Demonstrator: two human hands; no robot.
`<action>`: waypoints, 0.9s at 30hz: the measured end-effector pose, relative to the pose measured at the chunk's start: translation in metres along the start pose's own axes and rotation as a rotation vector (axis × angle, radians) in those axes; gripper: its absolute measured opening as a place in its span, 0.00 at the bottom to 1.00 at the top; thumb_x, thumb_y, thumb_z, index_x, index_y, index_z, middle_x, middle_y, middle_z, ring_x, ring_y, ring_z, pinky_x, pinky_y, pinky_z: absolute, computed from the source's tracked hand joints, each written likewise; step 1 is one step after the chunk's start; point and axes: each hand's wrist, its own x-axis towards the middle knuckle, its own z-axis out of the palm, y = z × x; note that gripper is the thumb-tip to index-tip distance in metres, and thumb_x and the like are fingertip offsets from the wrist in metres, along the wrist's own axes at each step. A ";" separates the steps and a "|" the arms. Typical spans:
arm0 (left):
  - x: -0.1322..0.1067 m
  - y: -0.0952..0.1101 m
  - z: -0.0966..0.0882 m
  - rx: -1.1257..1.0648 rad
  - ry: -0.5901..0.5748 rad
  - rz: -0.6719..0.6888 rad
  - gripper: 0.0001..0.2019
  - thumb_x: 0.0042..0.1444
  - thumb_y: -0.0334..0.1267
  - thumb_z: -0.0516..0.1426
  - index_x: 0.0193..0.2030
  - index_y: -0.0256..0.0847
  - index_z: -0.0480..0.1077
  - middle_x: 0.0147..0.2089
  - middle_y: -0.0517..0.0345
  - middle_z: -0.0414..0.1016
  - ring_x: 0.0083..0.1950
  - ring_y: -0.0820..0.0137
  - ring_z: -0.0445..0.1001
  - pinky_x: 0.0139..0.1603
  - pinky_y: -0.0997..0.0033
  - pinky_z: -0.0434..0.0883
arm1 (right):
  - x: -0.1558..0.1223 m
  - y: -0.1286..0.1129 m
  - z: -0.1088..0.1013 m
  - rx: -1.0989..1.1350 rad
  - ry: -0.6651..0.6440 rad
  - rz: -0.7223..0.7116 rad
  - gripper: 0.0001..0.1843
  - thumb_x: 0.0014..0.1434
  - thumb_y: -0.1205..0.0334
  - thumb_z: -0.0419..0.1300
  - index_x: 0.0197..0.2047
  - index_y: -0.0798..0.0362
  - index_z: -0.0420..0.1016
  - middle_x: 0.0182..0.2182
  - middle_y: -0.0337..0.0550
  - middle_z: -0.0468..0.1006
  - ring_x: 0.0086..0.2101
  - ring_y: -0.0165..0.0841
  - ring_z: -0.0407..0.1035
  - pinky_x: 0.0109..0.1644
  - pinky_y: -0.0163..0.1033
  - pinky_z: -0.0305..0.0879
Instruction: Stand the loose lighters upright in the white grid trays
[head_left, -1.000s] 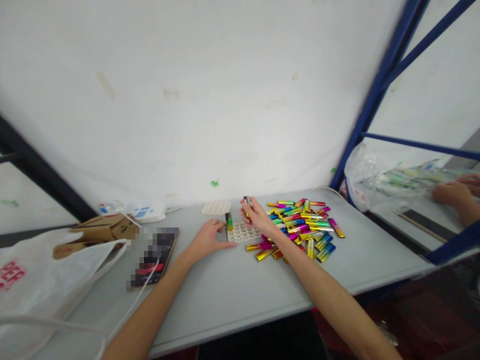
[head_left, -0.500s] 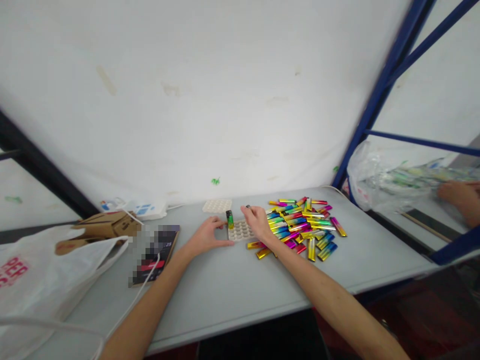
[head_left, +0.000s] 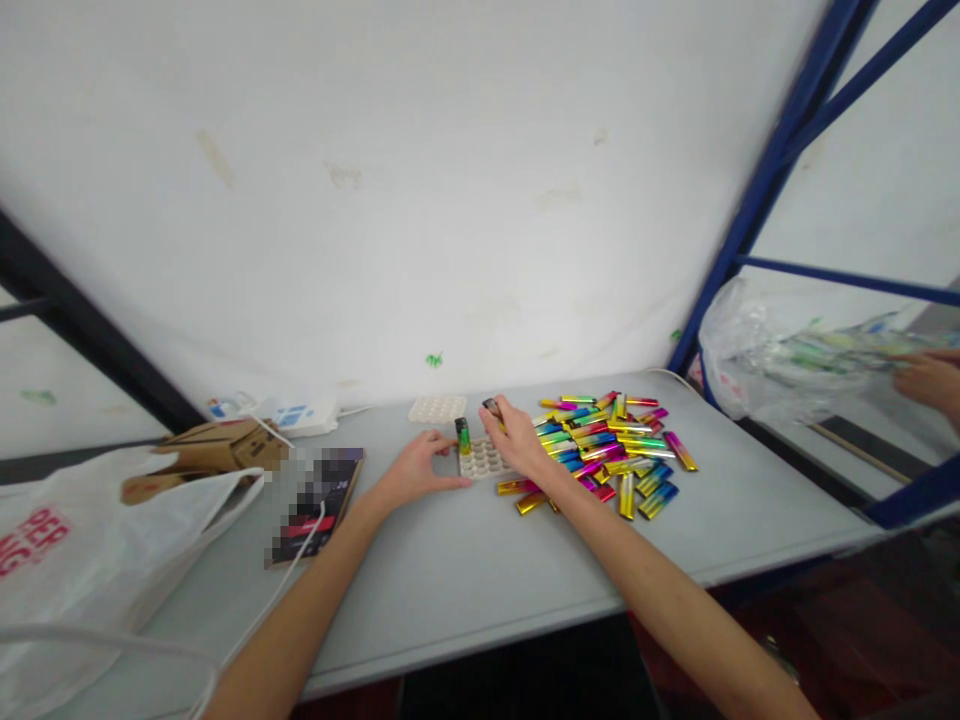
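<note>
A white tray with rows of round holes lies on the table between my hands. In its left back corner stands one upright lighter, green and yellow with a black top. My left hand rests at the tray's left edge, thumb at the front corner and fingertips by the standing lighter, gripping the tray. Over the tray's right part, my right hand is closed on another lighter; only its black top shows above the fingers. To the right lies a loose pile of shiny multicoloured lighters.
A second white holed tray lies near the wall. On the left are a phone-like screen with a cable, a cardboard box, a power strip and a white plastic bag. Beyond the blue frame, another person's hand touches a clear bag.
My right hand has shifted slightly, and more of its lighter's black top shows. My left hand stays at the tray. The other person's hand beyond the frame has moved.
</note>
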 end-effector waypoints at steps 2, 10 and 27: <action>0.000 0.001 0.000 -0.001 -0.002 0.002 0.32 0.47 0.66 0.71 0.49 0.43 0.82 0.45 0.52 0.79 0.45 0.57 0.77 0.52 0.56 0.76 | 0.000 -0.002 -0.004 -0.096 -0.053 -0.095 0.13 0.77 0.53 0.52 0.42 0.49 0.70 0.37 0.42 0.76 0.39 0.37 0.70 0.47 0.39 0.65; 0.000 0.002 0.000 0.011 -0.015 -0.012 0.33 0.47 0.66 0.72 0.51 0.42 0.83 0.45 0.51 0.78 0.45 0.56 0.77 0.51 0.57 0.76 | 0.001 -0.003 -0.009 -0.255 -0.219 -0.108 0.21 0.78 0.49 0.57 0.36 0.53 0.78 0.28 0.39 0.77 0.29 0.32 0.67 0.38 0.36 0.58; 0.003 0.000 0.002 0.015 -0.019 0.028 0.26 0.51 0.63 0.71 0.44 0.43 0.82 0.44 0.53 0.80 0.47 0.57 0.78 0.53 0.59 0.75 | -0.005 -0.026 0.002 -0.582 -0.360 -0.097 0.28 0.75 0.37 0.55 0.52 0.55 0.81 0.45 0.54 0.87 0.44 0.44 0.81 0.47 0.41 0.68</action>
